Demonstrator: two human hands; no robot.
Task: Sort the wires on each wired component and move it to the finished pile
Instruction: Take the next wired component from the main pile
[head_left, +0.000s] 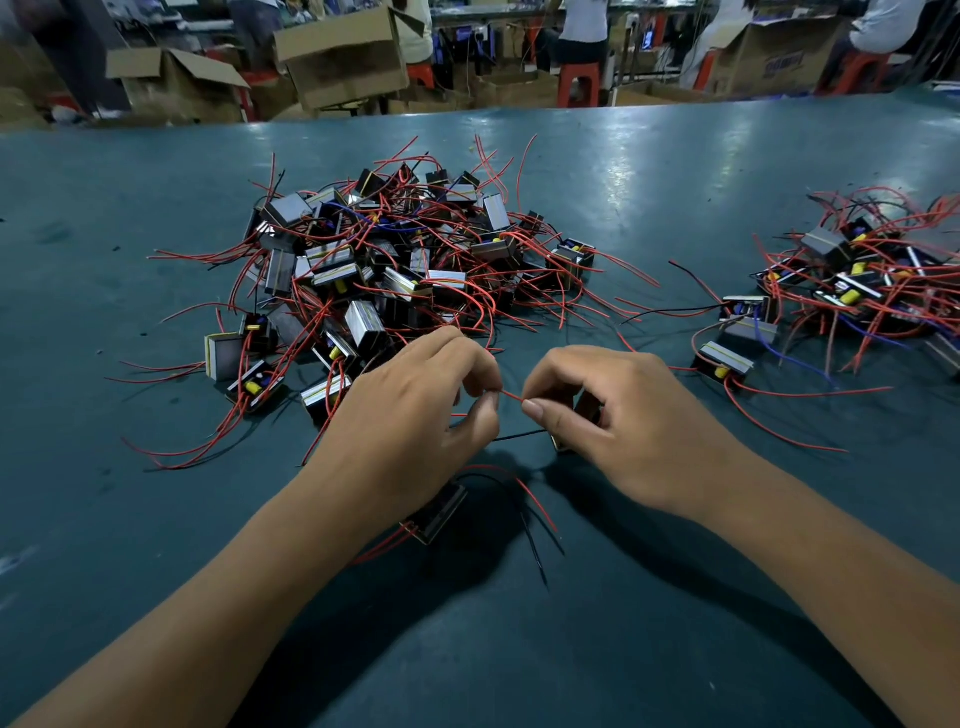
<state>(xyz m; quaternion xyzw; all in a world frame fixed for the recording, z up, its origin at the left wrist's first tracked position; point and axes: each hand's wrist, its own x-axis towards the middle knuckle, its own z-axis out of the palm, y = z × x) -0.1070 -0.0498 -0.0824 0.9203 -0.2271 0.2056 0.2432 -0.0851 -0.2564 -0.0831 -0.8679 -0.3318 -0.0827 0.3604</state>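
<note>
two hands, one red wire, two piles

pinching a short stretch of red wire (511, 397) between them, the left hand (415, 400) and right hand (618, 415) hover low over the teal desk (649, 171), each grip closed on that wire with thumb and forefinger. the right hand also cups a small dark component (563, 441), mostly hidden under the palm; a thin black wire (519, 434) runs from it toward the left hand. one more boxy black component (441, 512) lies on the desk just under the left wrist, with red and black leads curving away from it.

two piles sit on the desk. the big pile (395, 265), straight ahead, holds too many blocky parts to count, silver-faced and dark-sided, some with a yellow cylinder, all tangled in thin red wires. the smaller pile (852, 280) lies well to the right, with a few blue wires among the red.

beyond the desk stand several open cardboard boxes (343, 57); what is in them cannot be seen.
</note>
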